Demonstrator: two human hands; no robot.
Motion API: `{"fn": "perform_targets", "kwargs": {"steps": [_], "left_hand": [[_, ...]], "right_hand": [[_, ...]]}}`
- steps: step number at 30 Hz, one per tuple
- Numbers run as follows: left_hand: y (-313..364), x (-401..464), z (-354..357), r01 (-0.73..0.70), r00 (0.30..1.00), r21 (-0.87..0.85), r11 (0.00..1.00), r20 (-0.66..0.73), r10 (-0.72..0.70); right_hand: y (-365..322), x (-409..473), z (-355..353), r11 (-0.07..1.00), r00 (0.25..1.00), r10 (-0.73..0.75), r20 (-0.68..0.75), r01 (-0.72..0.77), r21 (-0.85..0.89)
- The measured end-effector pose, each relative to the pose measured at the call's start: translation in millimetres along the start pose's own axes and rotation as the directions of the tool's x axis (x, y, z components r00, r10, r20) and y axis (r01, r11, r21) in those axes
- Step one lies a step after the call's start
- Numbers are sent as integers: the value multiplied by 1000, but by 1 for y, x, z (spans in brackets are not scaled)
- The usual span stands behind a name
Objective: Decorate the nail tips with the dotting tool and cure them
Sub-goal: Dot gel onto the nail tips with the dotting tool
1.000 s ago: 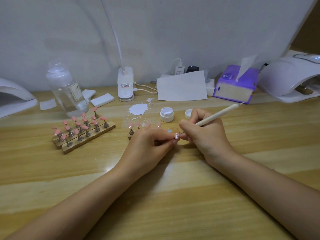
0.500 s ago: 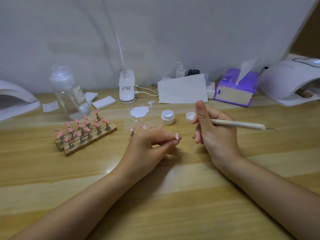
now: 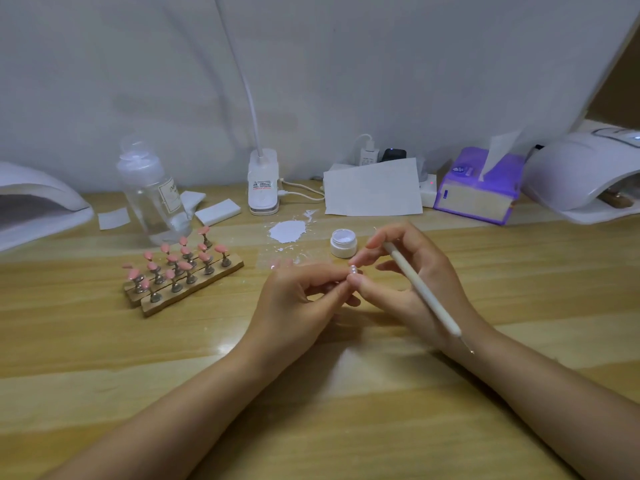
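At the middle of the wooden bench (image 3: 346, 427), the left hand (image 3: 294, 306) and right hand (image 3: 412, 282) meet, both pinching one small pale nail tip (image 3: 354, 270) between fingertips. The right hand's grip also holds the white dotting tool (image 3: 422, 289), which lies slanted across the palm with its metal point toward the near right. Just beyond sits an open white jar (image 3: 343, 242). To the far left, wooden racks (image 3: 194, 289) carry pink nail tips (image 3: 183, 258). A curing lamp (image 3: 585, 178) stands at the far right.
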State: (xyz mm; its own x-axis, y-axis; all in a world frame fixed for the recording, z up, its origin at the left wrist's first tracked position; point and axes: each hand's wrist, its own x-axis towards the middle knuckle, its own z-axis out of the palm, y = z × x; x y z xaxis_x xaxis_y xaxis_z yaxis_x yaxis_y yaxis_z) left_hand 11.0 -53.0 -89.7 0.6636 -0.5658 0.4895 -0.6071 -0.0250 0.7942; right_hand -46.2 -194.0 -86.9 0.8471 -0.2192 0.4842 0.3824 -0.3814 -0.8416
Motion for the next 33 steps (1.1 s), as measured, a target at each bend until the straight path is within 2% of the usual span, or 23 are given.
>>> {"fn": "perform_targets", "kwargs": {"steps": [3, 7, 9, 11, 13, 14, 16, 17, 19, 26, 33], "left_hand": [[-1, -1, -1, 9, 1000, -3, 1000, -10, -9], [4, -1, -1, 8, 997, -28, 1000, -77, -10], [9, 3, -5, -28, 988, 1, 1000, -152, 28], [11, 10, -13, -167, 962, 215, 962, -177, 207], [10, 18, -22, -235, 941, 482, 844, -103, 321], [7, 22, -25, -219, 953, 581, 784, -46, 301], [2, 26, -28, -134, 989, 701, 701, 50, 139], [-3, 26, -27, -98, 995, 729, 677, 75, 63], [-11, 25, -26, -76, 995, 760, 646, 96, 5], [-15, 25, -24, -73, 997, 767, 638, 70, 30], [-15, 26, -19, -44, 996, 753, 657, 82, -28]], "right_hand": [[-1, 0, 0, 1000, 1000, 2, 1, -2, 28], [1, 8, 0, 934, 989, 128, -68, -97, 344], [3, 14, -3, 910, 977, 172, -129, -107, 400], [4, 18, -5, 944, 979, 154, -134, -106, 311], [4, 19, -2, 975, 988, 131, -80, -114, 188], [5, 19, 0, 981, 990, 127, -58, -117, 156], [6, 19, 4, 988, 992, 121, -34, -117, 106], [7, 19, 4, 990, 993, 116, -23, -114, 89], [8, 20, 5, 992, 994, 106, -3, -106, 74], [12, 19, 4, 995, 994, 102, 36, -101, -10], [14, 16, 1, 986, 989, 146, 29, -143, -83]]}}
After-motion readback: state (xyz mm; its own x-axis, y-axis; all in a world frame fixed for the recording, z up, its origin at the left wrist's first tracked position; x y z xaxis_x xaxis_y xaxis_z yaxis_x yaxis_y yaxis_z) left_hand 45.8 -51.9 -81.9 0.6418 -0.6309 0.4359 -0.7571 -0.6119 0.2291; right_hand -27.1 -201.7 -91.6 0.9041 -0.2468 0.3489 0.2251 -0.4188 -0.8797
